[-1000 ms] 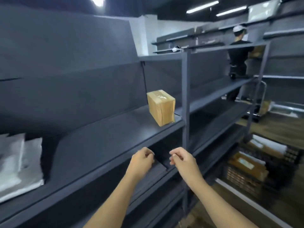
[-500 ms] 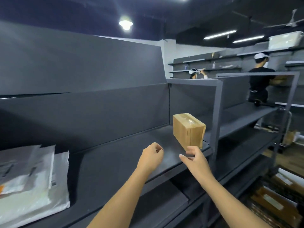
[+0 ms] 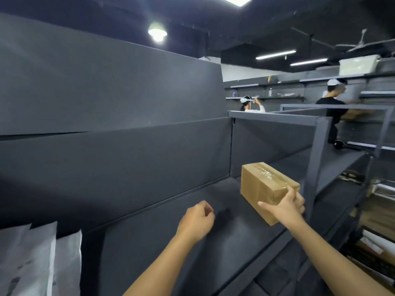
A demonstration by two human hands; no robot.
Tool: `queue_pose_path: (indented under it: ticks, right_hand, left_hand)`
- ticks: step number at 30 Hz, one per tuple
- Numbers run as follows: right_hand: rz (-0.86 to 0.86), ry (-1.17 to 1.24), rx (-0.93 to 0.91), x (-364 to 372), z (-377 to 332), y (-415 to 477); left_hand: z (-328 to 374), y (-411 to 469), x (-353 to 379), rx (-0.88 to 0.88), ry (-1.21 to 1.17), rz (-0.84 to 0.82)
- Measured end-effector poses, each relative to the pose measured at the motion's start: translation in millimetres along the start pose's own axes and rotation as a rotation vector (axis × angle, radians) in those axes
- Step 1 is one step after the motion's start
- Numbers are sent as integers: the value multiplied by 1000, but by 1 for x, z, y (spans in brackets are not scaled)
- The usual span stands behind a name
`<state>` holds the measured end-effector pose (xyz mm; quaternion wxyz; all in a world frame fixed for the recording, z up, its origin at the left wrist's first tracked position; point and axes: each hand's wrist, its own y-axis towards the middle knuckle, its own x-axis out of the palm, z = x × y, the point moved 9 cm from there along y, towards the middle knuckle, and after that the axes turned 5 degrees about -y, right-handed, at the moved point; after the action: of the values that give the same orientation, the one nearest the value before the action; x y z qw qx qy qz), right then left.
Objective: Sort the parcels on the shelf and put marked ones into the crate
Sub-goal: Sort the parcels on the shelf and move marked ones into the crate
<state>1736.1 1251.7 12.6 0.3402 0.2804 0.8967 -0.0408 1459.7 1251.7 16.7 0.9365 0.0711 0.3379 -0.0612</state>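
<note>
Parcels in white plastic bags (image 3: pixel 32 259) lie at the far left of the dark grey shelf (image 3: pixel 149 242). Over the middle of the shelf hovers the left hand (image 3: pixel 195 218), fingers loosely curled, holding nothing. Right of it a taped cardboard box (image 3: pixel 263 189) sits tilted at the shelf's right end, just beside the grey post (image 3: pixel 316 167). The right hand (image 3: pixel 286 207) grips the box's near end, thumb on the left face and fingers around the right. Further right, a person in black (image 3: pixel 333 110) stands at other shelves.
</note>
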Motion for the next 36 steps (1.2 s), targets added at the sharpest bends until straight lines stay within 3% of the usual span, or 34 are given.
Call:
queue_pose_path:
  ticks: [8, 16, 19, 22, 24, 27, 32, 34, 36]
  right_hand:
    - [-31, -149, 19, -10, 1, 55]
    - [-61, -78, -85, -6, -5, 70]
    - [30, -166, -325, 5, -34, 39]
    - [117, -200, -839, 32, -77, -22]
    - [270, -240, -1218, 42, -97, -68]
    - [427, -267, -1601, 55, -102, -111]
    - [551, -306, -1776, 65, -93, -125]
    - [457, -264, -1781, 68, -93, -124]
    - [214, -149, -1597, 69, -98, -113]
  left_hand:
    - [-29, 15, -7, -30, -85, -2]
    - [-56, 24, -24, -147, -104, 42]
    - [-54, 24, -18, -167, -240, 70]
    - [-54, 15, -21, -272, -579, 121]
    - [-59, 9, -30, -342, -900, 156]
    - [-63, 5, -58, -276, -1190, 180]
    - [-76, -4, -77, -230, -1068, 62]
    - [-81, -6, -75, -220, -1058, 36]
    - [-83, -7, -75, -179, -1098, 67]
